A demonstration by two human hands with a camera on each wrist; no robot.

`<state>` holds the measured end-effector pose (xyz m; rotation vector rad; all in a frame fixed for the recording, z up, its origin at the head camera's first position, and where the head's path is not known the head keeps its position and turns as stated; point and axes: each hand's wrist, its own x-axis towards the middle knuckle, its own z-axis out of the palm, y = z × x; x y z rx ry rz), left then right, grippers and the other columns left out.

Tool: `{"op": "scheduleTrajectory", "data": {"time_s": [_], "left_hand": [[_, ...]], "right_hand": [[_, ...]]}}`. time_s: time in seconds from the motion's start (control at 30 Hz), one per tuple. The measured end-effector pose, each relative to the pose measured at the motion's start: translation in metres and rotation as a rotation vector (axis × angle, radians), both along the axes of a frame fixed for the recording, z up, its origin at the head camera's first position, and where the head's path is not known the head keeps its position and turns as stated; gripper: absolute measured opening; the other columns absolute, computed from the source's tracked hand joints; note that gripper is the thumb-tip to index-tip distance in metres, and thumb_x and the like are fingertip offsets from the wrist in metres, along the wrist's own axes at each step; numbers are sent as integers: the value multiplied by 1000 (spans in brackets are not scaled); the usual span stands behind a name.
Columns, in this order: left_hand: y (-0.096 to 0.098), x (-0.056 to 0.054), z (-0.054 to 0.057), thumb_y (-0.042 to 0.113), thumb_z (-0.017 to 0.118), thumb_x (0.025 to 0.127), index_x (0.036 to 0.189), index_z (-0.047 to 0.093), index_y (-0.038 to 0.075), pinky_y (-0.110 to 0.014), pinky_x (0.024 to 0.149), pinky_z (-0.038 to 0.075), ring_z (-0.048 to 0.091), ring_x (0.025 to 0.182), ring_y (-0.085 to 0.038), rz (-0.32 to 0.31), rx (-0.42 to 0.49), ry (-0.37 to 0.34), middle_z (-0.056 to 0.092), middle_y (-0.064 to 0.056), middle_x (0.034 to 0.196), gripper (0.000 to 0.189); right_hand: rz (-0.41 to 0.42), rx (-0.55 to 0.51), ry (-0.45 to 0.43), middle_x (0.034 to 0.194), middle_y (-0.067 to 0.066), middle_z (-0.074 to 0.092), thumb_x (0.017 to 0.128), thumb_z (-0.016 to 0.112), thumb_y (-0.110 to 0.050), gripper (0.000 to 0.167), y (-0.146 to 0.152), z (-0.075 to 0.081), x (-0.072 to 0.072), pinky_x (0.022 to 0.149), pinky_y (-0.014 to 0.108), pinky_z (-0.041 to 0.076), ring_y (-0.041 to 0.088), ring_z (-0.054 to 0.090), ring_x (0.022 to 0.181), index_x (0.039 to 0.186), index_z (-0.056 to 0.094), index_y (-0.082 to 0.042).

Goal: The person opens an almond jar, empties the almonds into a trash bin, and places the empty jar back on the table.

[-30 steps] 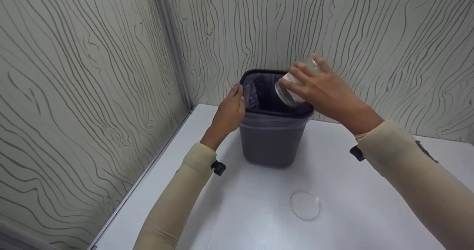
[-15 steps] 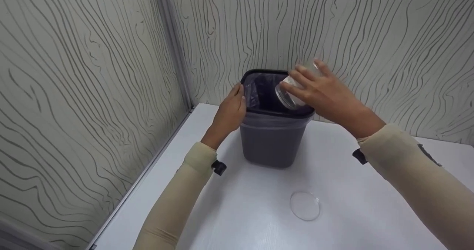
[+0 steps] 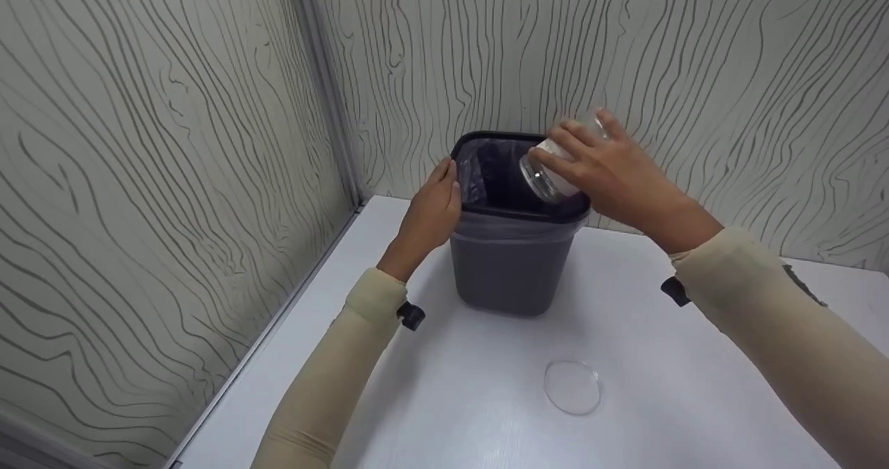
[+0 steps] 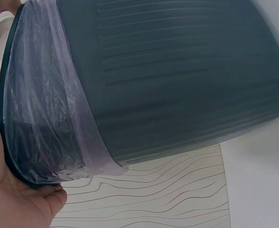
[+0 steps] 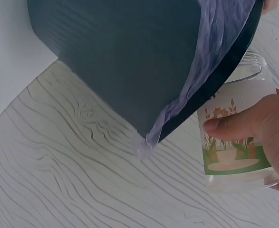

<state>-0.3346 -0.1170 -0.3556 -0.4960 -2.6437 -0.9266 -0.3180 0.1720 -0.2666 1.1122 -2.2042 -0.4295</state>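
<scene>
A clear jar [image 3: 560, 181] with a printed paper label is tilted, mouth down, over the right side of a dark grey trash bin [image 3: 509, 271]. My right hand [image 3: 615, 170] grips it; in the right wrist view, the thumb presses across the plant-patterned label [image 5: 234, 161]. No contents can be made out through its wall. My left hand [image 3: 434, 208] holds the bin's rim on the left, and in the left wrist view its fingers curl over that edge. A thin plastic liner [image 4: 44, 95] is folded over the rim.
A clear round piece [image 3: 572, 387], either a ring or a flat lid, lies on the white table [image 3: 444, 399] in front of the bin. Wood-grain patterned panels [image 3: 430, 45] stand close behind the bin and to the left.
The jar has shifted and turned slightly over the bin. My right fingers lifted a little half a second ago and now lie closer round it. My left hand and the bin stay put.
</scene>
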Motion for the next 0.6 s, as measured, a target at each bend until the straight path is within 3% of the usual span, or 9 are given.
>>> {"op": "scheduleTrajectory", "data": {"time_s": [0.6], "left_hand": [[-1, 0, 0, 23, 30, 111, 156, 28, -3, -37, 121, 25, 25, 152, -24, -2, 11, 14, 23, -15, 166, 52]], "right_hand": [[-53, 1, 4, 147, 22, 50, 67, 78, 14, 92, 4, -2, 1, 112, 66, 30, 39, 45, 137, 149, 51, -16]]}}
